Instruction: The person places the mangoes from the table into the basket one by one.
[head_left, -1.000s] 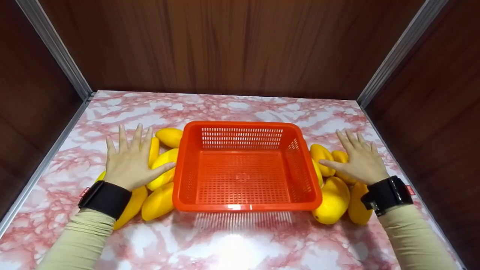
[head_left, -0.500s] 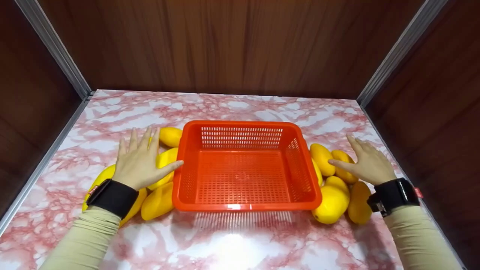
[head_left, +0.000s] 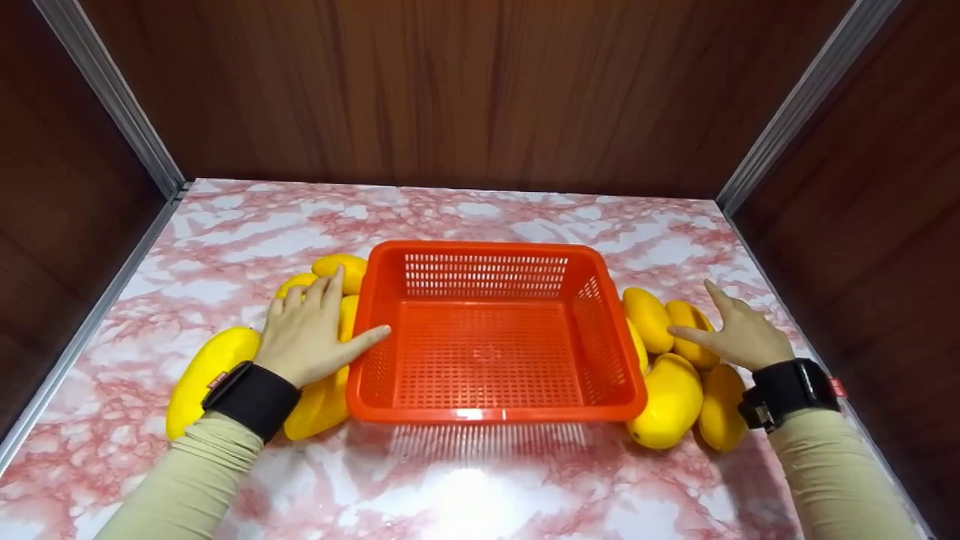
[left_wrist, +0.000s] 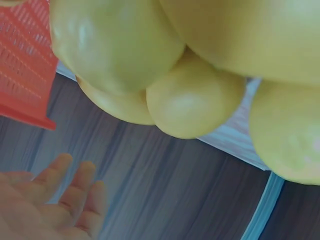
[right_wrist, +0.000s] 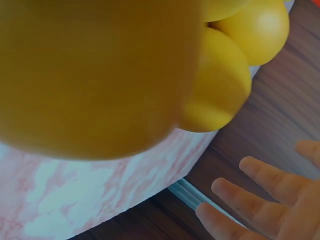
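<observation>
An orange-red plastic basket [head_left: 480, 414] with slotted walls stands mid-table, nothing inside it. Several yellow mangoes [head_left: 214, 375] lie along its left side, and more mangoes [head_left: 664, 401] lie along its right. My left hand [head_left: 304, 334] hovers over the left group, fingers spread and slightly bent, the thumb overlapping the basket's left rim in the head view. In the left wrist view the palm and relaxed fingers [left_wrist: 82, 185] hold nothing. Over the outer edge of the right group is my right hand [head_left: 746, 334], its thumb and index finger apart. The right wrist view shows its loose fingers [right_wrist: 260, 200] holding nothing.
The table [head_left: 465, 487] has a pink-and-white marbled top. Dark wood-grain panels [head_left: 450, 97] enclose it at the back and both sides, with metal strips [head_left: 810, 97] at the corners. Black bands [head_left: 251, 401] sit on both wrists.
My left hand has moved right toward the basket, its fingers bending a little, uncovering a mango at the far left. My right hand has shifted slightly right and down. Basket and mangoes stay put.
</observation>
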